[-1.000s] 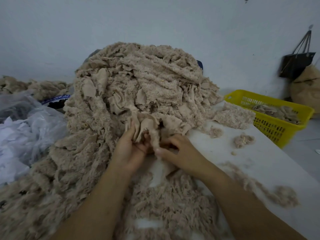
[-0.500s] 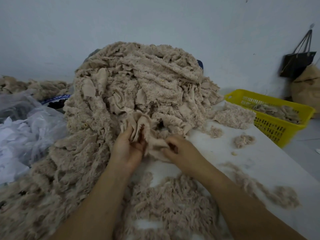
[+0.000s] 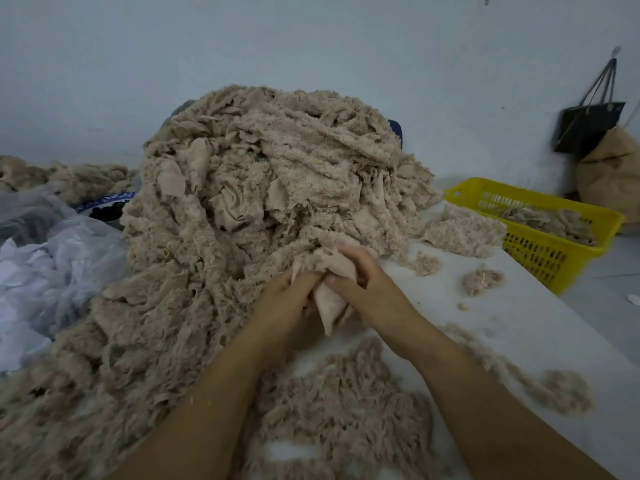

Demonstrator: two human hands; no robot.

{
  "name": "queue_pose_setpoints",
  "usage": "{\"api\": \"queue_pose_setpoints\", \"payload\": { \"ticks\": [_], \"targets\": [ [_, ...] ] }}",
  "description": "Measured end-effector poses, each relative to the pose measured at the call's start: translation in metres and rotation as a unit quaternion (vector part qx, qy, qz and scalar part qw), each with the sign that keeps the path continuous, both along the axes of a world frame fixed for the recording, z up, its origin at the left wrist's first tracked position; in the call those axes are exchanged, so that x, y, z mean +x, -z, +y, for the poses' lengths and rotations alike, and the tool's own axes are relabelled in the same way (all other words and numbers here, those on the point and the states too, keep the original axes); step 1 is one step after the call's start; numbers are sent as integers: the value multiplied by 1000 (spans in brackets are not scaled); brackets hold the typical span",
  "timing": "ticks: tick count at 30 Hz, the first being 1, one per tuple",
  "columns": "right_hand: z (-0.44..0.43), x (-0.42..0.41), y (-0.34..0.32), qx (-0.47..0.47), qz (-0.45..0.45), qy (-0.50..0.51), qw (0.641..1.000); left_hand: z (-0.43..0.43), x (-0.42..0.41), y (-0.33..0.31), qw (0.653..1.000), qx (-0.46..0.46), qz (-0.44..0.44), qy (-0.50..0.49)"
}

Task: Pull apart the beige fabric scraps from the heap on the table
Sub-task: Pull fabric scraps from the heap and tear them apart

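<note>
Gripping one beige scrap (image 3: 333, 301) at near foot of heap (image 3: 277, 188) on table (image 3: 519, 334) w/ left hand (image 3: 287, 301) & right hand (image 3: 367, 287), fingers curled tight round it; soft, light, limp, prob. snaggy, so best pinched at smooth flat edge.

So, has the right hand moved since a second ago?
Yes: the right hand has gone slightly forward into the foot of the heap, gripping a scrap; the yellow basket holds its place in frame.

Now scrap (image 3: 333, 303) bunched between left hand (image 3: 285, 301), right hand (image 3: 365, 284).
</note>
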State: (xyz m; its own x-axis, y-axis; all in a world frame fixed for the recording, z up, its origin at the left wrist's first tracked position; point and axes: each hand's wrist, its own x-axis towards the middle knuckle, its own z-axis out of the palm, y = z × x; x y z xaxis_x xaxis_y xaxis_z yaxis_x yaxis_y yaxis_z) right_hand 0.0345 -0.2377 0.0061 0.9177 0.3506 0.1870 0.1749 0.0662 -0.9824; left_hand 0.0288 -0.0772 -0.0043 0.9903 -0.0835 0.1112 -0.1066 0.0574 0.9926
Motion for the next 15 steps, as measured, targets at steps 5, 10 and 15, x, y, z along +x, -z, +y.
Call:
{"api": "queue_pose_setpoints", "payload": {
  "ticks": [5, 10, 15],
  "targets": [
    [-4, 6, -1, -74, -79, 145, 984, -1, -2, 0, 983, 164, -53, -63],
    [-58, 22, -16, 543, 77, 295, 782, 8, 8, 4, 952, 223, -76, -194],
    [-22, 22, 3, 160, 107, 311, 931, 2, 13, 12, 930, 358, -35, -81]
  ]
}}
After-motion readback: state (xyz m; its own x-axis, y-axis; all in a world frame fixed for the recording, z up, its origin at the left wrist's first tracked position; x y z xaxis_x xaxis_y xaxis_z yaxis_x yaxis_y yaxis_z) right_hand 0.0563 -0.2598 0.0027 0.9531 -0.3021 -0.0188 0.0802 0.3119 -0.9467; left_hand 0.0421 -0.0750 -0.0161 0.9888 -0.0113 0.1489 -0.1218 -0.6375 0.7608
